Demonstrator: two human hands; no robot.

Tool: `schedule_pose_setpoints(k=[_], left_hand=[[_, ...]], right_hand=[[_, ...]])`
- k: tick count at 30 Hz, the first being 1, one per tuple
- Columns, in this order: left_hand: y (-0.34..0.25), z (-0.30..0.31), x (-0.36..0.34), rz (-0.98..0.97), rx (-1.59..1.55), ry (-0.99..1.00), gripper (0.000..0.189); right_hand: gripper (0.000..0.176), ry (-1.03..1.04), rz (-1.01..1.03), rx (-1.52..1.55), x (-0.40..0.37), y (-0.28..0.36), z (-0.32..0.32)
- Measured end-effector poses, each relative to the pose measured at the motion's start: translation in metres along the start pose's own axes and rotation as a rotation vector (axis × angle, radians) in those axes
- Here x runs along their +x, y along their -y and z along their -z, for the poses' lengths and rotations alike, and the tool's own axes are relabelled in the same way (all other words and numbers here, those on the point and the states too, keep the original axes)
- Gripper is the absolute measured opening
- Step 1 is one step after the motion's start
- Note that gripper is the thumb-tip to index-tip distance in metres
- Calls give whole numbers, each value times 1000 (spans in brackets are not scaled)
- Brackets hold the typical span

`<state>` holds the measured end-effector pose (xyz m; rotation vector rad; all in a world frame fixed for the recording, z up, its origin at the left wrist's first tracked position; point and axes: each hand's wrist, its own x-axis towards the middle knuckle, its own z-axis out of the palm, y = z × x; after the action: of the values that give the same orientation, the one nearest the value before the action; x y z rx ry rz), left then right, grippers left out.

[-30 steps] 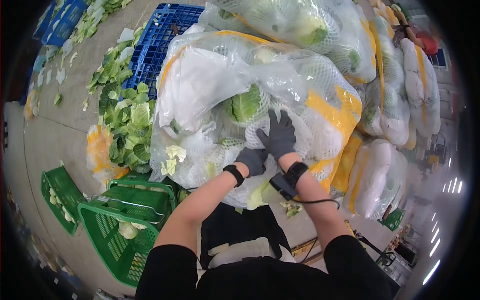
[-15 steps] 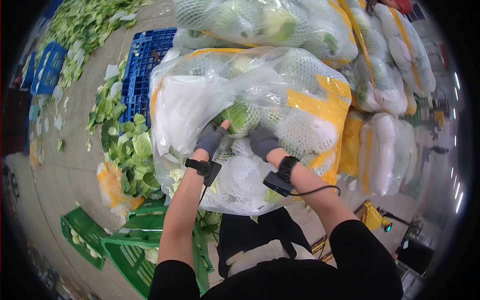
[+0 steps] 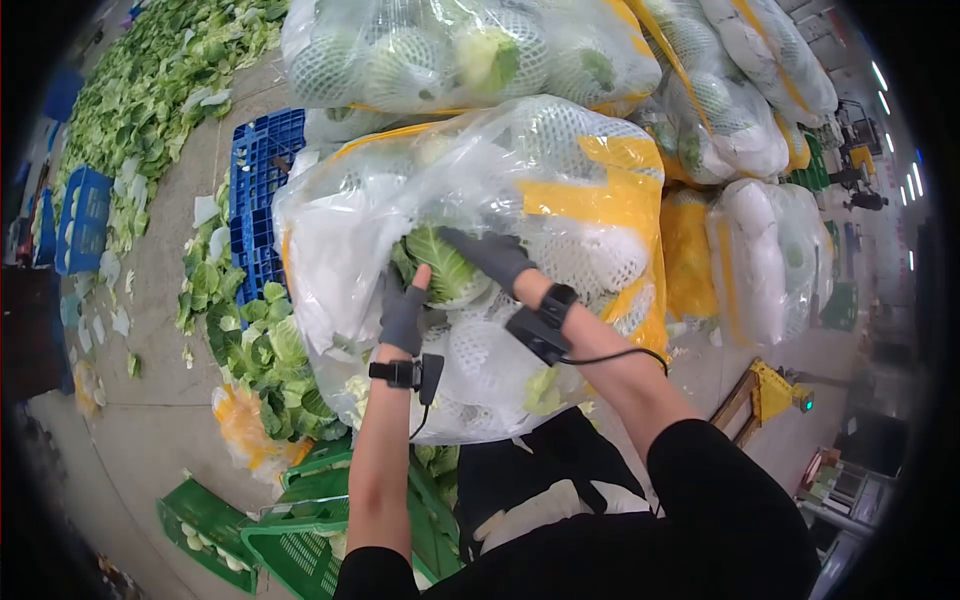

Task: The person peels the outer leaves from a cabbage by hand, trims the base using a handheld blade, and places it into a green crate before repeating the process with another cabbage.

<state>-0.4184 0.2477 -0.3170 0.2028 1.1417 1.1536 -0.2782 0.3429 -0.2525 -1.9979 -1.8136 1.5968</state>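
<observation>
A green cabbage (image 3: 445,268), partly wrapped in white foam netting, sits in the opening of a large clear plastic bag (image 3: 350,225). My left hand (image 3: 403,312), in a grey glove with a bare thumb tip, holds the cabbage's left side; its fingers are partly hidden. On the upper right side, my right hand (image 3: 490,258), also gloved, presses its fingers over the leaves. More netted cabbages (image 3: 485,350) lie in the bag around it. Yellow tape (image 3: 590,205) crosses the bag's right part.
More filled bags (image 3: 470,55) are stacked behind and to the right. A blue pallet (image 3: 262,190) shows at the left, with loose cabbage leaves (image 3: 270,350) beside it. Green crates (image 3: 300,550) stand at the lower left. A yellow device (image 3: 775,395) is at the right.
My right hand has moved from the cabbage's lower right to its upper right. The cabbage's leafy side shows more. The camera view has shifted, with the bags appearing farther left.
</observation>
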Motion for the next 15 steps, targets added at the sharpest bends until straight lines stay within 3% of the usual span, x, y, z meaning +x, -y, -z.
schedule_pose_setpoints(k=[1,2,3,4,5,6,8,10,12,14,15], left_hand=[[-11,-12,-24,-148,0,34,64],[-13,-12,-34,-179,38,44,65],[-13,-15,-46,-320,219,1,68],[-13,-19,-60,-457,401,-42,71],[-21,-34,-81,-509,375,15,75],[-31,-48,-101,-557,348,79,79],[-31,-60,-119,-549,345,61,84],[-28,-77,-137,-669,609,-126,80],[-30,-97,-157,-635,447,-216,72],[-39,-110,-179,-522,428,-158,63],[-45,-120,-194,-534,585,-170,55]], right_hand=[[79,33,-38,-10,-20,10,12],[77,62,-70,-19,-33,14,22],[77,69,-57,-11,-37,2,23],[75,44,114,214,-37,-17,20],[75,11,289,435,-47,-19,24],[86,104,260,579,-62,-24,31],[81,186,241,890,-95,-23,36],[79,181,311,944,-116,-34,34],[77,190,382,1000,-132,-45,35],[69,352,215,1366,-146,-59,39],[56,382,141,1485,-143,-76,34]])
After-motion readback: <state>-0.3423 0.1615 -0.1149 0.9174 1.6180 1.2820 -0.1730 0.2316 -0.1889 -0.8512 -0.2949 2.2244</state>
